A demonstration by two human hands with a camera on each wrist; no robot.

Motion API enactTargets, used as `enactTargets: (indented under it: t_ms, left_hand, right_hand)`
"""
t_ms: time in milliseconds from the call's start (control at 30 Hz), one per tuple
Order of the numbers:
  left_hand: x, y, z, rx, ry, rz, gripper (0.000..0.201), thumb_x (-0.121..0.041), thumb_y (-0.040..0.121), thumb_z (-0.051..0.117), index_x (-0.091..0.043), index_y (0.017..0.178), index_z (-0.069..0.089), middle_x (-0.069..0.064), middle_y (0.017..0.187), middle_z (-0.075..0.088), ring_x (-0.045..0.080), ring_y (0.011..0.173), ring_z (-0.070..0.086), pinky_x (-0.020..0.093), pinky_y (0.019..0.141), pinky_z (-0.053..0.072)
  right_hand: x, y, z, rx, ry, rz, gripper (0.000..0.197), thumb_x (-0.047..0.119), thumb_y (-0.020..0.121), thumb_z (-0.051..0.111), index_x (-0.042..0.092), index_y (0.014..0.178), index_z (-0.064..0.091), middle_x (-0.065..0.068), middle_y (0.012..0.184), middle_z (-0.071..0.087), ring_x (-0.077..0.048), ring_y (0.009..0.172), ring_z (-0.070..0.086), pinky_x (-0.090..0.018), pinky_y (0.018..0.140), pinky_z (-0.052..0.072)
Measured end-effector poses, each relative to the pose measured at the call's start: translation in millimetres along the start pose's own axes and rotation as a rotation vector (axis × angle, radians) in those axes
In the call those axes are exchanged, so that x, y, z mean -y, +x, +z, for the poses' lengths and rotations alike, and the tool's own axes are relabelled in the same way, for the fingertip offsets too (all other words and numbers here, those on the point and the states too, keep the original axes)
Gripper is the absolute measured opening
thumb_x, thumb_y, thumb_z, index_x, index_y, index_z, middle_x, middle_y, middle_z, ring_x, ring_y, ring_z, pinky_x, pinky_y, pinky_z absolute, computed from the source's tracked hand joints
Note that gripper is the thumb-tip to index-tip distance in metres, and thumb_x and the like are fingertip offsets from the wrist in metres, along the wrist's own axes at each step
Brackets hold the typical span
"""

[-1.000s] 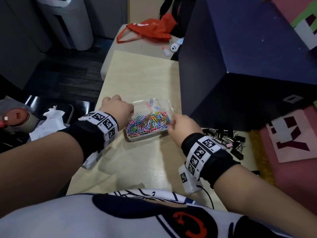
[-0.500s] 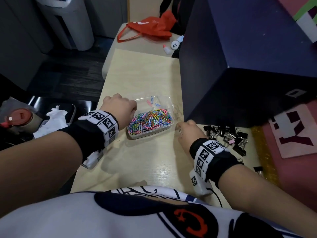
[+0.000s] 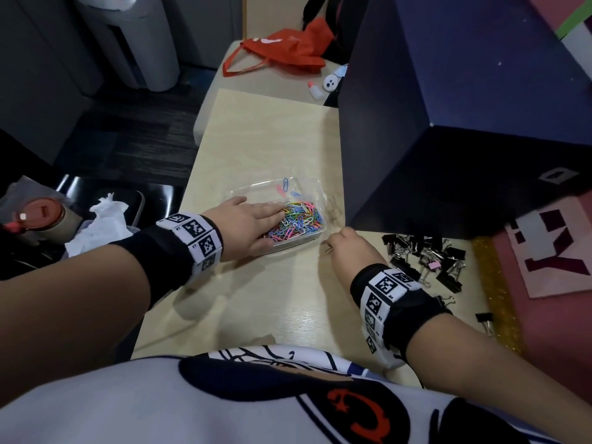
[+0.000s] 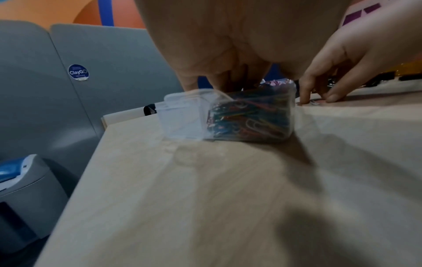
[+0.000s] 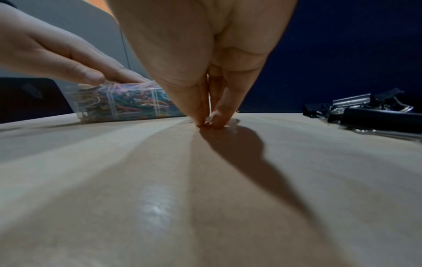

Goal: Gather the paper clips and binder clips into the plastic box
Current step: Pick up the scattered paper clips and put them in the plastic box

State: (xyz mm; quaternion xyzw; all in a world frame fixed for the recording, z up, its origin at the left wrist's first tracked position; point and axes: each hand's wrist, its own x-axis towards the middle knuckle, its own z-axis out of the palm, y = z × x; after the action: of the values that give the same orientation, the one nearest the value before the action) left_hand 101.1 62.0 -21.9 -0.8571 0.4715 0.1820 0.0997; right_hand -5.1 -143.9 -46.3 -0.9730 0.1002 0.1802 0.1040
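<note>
Pinching one paper clip [image 3: 329, 250], right hand [image 3: 349, 251] beside one plastic box [image 3: 315, 190].

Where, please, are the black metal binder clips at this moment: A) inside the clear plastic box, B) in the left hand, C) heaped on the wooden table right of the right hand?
C: the black metal binder clips lie heaped on the wooden table, right of the right hand, while the clear plastic box shows only coloured paper clips.
</note>
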Motion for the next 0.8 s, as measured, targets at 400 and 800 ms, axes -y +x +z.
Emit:
enactTargets:
  t_ms: [400,800]
  left_hand:
    - [-17,4,4,0.004,0.077,0.057,0.069,-0.053,0.099,0.021,-0.017,0.152,-0.002,0.001,0.160,-0.011,0.013,0.148,-0.004,0.040,0.118,0.001]
    - [-23,4,19,-0.018,0.044,0.088,0.093,-0.067,0.074,-0.010,-0.015,0.151,-0.010,0.006,0.159,-0.015,0.018,0.147,-0.009,0.039,0.118,-0.004]
  right_hand:
    - [3,-6,-10,0.088,-0.093,-0.016,0.043,-0.008,0.086,0.038,0.006,0.125,0.051,-0.014,0.125,0.042,-0.034,0.111,0.054,-0.040,0.092,0.047]
    - [-5,-5,-9,0.087,-0.171,-0.051,0.027,0.005,0.095,0.039,0.010,0.118,0.052,-0.012,0.120,0.048,-0.031,0.112,0.053,-0.037,0.084,0.045]
